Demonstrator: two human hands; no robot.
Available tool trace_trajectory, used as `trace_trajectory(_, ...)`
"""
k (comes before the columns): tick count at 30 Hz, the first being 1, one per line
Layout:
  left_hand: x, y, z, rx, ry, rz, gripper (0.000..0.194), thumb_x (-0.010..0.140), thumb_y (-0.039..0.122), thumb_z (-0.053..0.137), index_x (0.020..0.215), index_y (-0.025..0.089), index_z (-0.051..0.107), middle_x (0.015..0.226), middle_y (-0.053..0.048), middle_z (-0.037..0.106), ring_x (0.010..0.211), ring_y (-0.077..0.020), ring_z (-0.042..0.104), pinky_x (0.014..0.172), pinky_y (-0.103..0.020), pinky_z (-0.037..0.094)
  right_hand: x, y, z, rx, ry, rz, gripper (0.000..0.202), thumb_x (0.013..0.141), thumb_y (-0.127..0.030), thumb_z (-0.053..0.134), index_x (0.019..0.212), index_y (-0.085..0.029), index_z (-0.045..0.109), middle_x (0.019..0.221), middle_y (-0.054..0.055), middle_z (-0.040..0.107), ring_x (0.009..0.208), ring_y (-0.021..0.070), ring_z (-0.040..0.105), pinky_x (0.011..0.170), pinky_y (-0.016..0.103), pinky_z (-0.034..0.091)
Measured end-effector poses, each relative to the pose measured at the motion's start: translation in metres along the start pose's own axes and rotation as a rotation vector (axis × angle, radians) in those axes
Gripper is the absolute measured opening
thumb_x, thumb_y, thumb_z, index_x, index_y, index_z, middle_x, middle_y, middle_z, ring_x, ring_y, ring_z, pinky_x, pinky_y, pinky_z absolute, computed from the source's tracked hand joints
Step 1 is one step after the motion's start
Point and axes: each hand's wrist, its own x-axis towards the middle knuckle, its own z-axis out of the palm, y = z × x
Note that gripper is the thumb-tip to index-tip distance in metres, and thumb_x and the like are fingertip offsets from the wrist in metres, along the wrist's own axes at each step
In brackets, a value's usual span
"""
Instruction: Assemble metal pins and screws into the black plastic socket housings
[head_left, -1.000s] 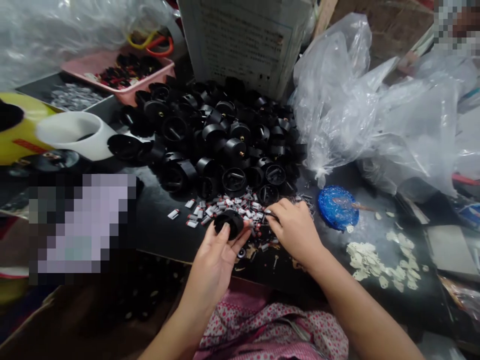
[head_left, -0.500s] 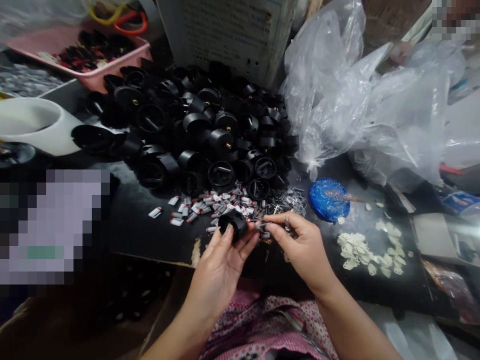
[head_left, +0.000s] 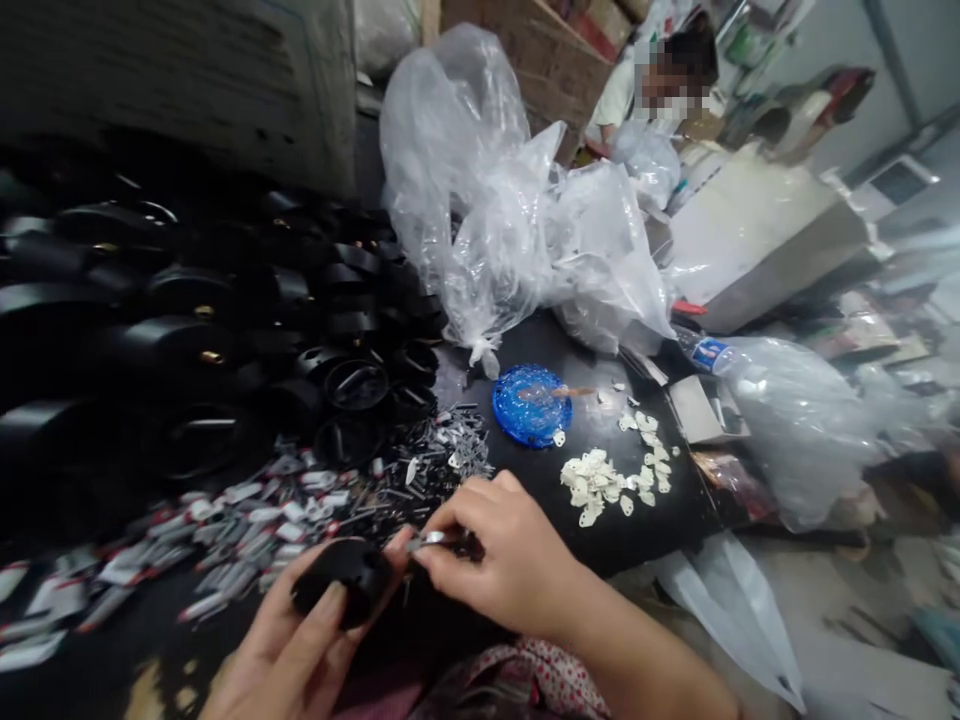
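My left hand, fingers curled round it, holds a round black plastic housing low in the view. Just right of it, my right hand pinches a small silvery metal piece between thumb and index finger; its exact kind is blurred. The tip of this piece is close to my left fingertips. Beyond my hands lie small grey-white parts with red ends and a heap of thin metal pins or springs. Many similar black housings are piled at the left.
A blue round dish of clear grease, with a wooden stick, sits past my right hand. Cream flat tabs lie right of it. Clear plastic bags and a small white box stand behind. A person is in the background.
The view has swung right and moved closer to the table. My left hand still holds the black housing. My right hand has drawn slightly away from it, and a silvery piece now shows in its pinch.
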Motion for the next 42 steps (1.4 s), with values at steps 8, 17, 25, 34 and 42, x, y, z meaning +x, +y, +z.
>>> trace_trajectory(8,0.002,0.020,0.025,-0.004,-0.002,0.101,0.020,0.082,0.039,0.073,0.101,0.036,0.066,0.091,0.010,0.078,0.088,-0.0147,0.072,0.087,-0.020,0.056,0.012,0.096,-0.067,-0.425,0.270,0.296,0.013,0.093,-0.027,0.059,0.091,-0.017,0.067,0.089,0.005,0.069,0.080,0.0201,0.061,0.078,0.035,0.034)
trace_trajectory(17,0.000,0.014,0.022,0.050,0.082,0.133,0.014,0.081,0.041,0.074,0.093,0.037,0.069,0.086,0.012,0.077,0.076,-0.0130,0.067,0.072,-0.016,0.056,0.019,0.107,-0.055,-0.554,0.199,0.266,0.016,0.094,-0.026,0.057,0.098,-0.017,0.069,0.090,0.007,0.069,0.082,0.0209,0.060,0.079,0.035,0.031)
trace_trajectory(25,0.003,0.013,0.020,-0.012,0.070,0.137,0.018,0.078,0.038,0.078,0.094,0.035,0.070,0.084,0.011,0.077,0.072,-0.0112,0.069,0.070,-0.011,0.056,0.021,0.111,-0.054,-0.429,0.232,0.273,0.015,0.091,-0.024,0.057,0.096,-0.017,0.070,0.087,0.007,0.067,0.081,0.0210,0.059,0.082,0.037,0.033)
trace_trajectory(34,0.002,0.002,0.032,-0.148,-0.068,0.142,0.034,0.077,0.039,0.078,0.105,0.025,0.067,0.087,-0.002,0.078,0.068,-0.0161,0.072,0.065,-0.022,0.060,0.004,0.073,-0.047,0.179,0.343,0.338,0.024,0.090,-0.043,0.059,0.083,-0.020,0.063,0.066,-0.003,0.057,0.056,0.0112,0.049,0.054,0.025,0.039)
trace_trajectory(42,-0.010,0.024,0.055,-0.445,-0.278,-0.092,0.023,0.074,0.030,0.083,0.088,0.014,0.073,0.078,-0.008,0.078,0.063,-0.0142,0.071,0.060,-0.021,0.060,0.004,-0.002,-0.018,0.759,0.108,0.373,0.017,0.083,-0.038,0.070,0.080,-0.022,0.067,0.064,-0.004,0.058,0.056,0.0087,0.048,0.053,0.022,0.040)
